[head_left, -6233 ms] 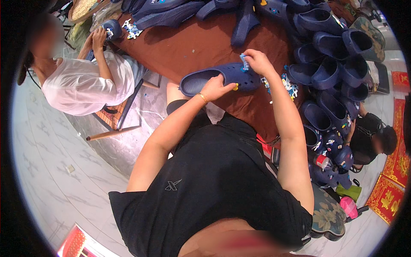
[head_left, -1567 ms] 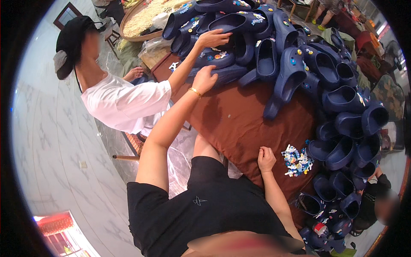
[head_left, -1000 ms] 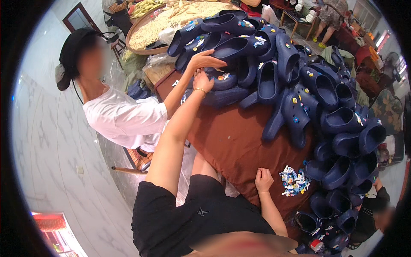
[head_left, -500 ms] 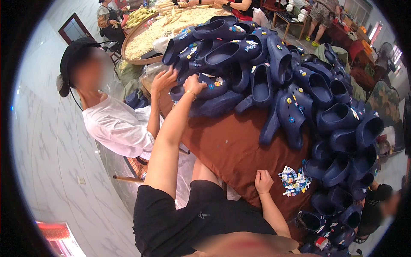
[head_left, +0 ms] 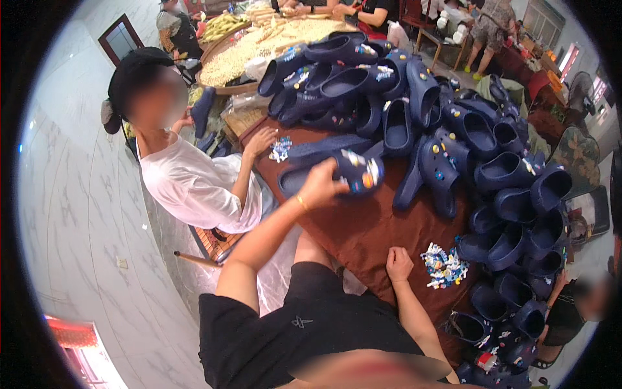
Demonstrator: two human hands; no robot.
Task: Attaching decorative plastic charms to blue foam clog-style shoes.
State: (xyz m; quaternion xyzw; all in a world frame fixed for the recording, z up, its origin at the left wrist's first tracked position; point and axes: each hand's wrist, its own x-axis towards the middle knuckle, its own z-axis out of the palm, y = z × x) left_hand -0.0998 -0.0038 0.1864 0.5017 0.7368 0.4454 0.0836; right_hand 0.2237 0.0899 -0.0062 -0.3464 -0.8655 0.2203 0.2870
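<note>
My left hand (head_left: 324, 183) grips a navy clog (head_left: 360, 170) by its side, above the near left part of the brown-covered table. The clog's toe, dotted with colourful charms, points right, and its open heel end lies toward the left. My right hand (head_left: 399, 264) rests on the cloth with its fingers curled in; whatever may be inside them is hidden. Close beside it, on the right, lies a heap of small white, blue and yellow charms (head_left: 444, 266). Beyond the held clog lies another navy clog (head_left: 324, 148), next to the big pile.
A large pile of navy clogs (head_left: 395, 126) covers the table's far side and right edge. At left, a seated co-worker (head_left: 194, 175) has one hand near a smaller charm heap (head_left: 280, 149) and a clog (head_left: 202, 111) in the other. Behind stands a round tray (head_left: 214, 89) of kernels.
My left hand has drawn a clog from the pile toward me and to the right. The co-worker now holds a clog off the table's left side. My right hand stays put.
</note>
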